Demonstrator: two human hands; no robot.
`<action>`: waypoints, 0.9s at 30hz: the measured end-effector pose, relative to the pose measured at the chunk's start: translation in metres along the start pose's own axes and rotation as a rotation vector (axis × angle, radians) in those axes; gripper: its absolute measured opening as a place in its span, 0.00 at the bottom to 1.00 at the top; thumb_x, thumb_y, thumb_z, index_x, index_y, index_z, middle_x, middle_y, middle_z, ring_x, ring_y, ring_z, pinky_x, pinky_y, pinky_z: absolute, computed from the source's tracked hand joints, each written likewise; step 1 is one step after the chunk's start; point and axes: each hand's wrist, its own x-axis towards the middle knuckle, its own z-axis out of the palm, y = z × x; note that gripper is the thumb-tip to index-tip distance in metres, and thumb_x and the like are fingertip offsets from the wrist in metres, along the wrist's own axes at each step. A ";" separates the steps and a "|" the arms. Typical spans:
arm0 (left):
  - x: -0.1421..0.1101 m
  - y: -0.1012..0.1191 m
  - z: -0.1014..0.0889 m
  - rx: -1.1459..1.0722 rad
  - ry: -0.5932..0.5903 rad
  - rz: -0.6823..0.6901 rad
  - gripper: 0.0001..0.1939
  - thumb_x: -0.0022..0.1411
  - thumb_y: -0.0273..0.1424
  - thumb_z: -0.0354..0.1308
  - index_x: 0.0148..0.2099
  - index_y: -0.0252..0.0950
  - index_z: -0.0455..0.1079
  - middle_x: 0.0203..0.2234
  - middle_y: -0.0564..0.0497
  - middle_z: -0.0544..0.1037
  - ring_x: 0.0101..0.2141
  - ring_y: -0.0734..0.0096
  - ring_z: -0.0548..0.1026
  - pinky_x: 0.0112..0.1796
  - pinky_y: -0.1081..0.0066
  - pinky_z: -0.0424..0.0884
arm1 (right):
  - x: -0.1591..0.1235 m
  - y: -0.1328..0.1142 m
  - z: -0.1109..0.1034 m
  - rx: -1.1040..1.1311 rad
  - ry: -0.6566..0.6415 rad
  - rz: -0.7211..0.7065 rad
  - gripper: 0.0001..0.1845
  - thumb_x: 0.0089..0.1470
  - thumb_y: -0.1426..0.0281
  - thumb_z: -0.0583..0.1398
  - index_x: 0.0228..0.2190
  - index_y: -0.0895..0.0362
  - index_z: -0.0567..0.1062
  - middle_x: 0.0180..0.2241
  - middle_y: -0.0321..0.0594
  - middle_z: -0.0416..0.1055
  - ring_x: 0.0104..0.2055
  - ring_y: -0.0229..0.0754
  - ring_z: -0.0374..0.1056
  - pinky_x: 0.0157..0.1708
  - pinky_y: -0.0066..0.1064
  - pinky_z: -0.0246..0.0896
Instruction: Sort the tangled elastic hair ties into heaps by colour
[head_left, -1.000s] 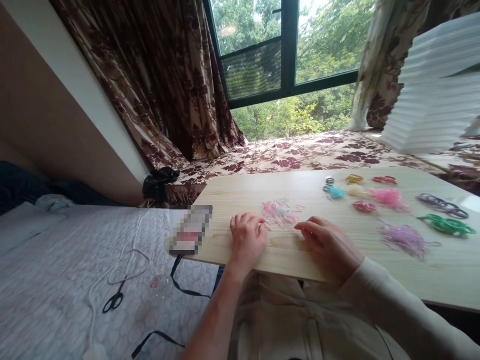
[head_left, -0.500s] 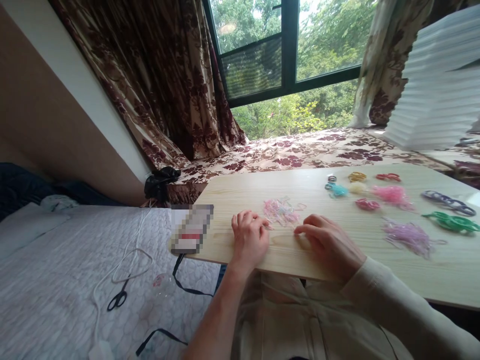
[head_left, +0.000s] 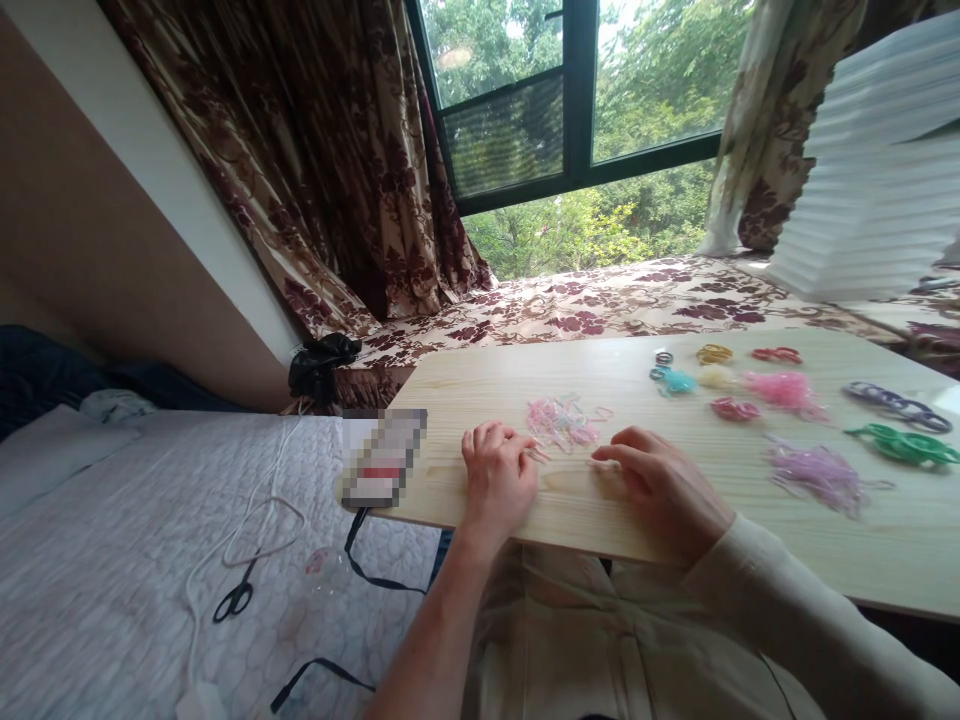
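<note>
A small loose pile of mixed pastel rubber bands (head_left: 562, 422) lies on the pale wooden board (head_left: 465, 380). My left hand (head_left: 499, 478) rests palm down at the pile's near left side, its fingers loosely bent and apart. A few thin pink strands show by its thumb and index fingertip; I see none clearly gripped. To the pile's near right, my right hand (head_left: 660, 485) hovers low over or touches the board. Its index finger points left, while the thumb and other fingers are partly hidden beneath.
Farther right lie purple bands (head_left: 817, 475), pink bands (head_left: 784, 392), turquoise bands (head_left: 677, 380), a green bundle (head_left: 907, 443) and a dark-blue and white bundle (head_left: 896, 405). A pixelated phone-like object (head_left: 386, 460) sits at the board's left end. Black scissors (head_left: 234, 600) lie on the bed (head_left: 112, 560).
My right hand has shifted very slightly right, its index fingertip a little farther from my left hand. My left hand and the pile look almost unchanged.
</note>
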 end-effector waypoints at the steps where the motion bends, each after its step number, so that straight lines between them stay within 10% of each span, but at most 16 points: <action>1: 0.000 0.000 0.000 -0.003 -0.004 0.001 0.13 0.57 0.22 0.54 0.37 0.42 0.77 0.38 0.48 0.76 0.46 0.60 0.68 0.55 0.52 0.59 | 0.000 0.000 0.000 0.000 -0.003 -0.002 0.19 0.52 0.79 0.51 0.33 0.53 0.80 0.33 0.43 0.75 0.35 0.43 0.71 0.35 0.34 0.66; 27: 0.001 0.003 -0.001 -0.011 -0.006 -0.040 0.08 0.60 0.27 0.56 0.37 0.40 0.76 0.39 0.48 0.76 0.48 0.59 0.67 0.57 0.50 0.56 | -0.001 0.004 0.000 0.026 0.018 0.076 0.17 0.50 0.79 0.51 0.29 0.54 0.78 0.34 0.43 0.75 0.36 0.44 0.72 0.36 0.33 0.65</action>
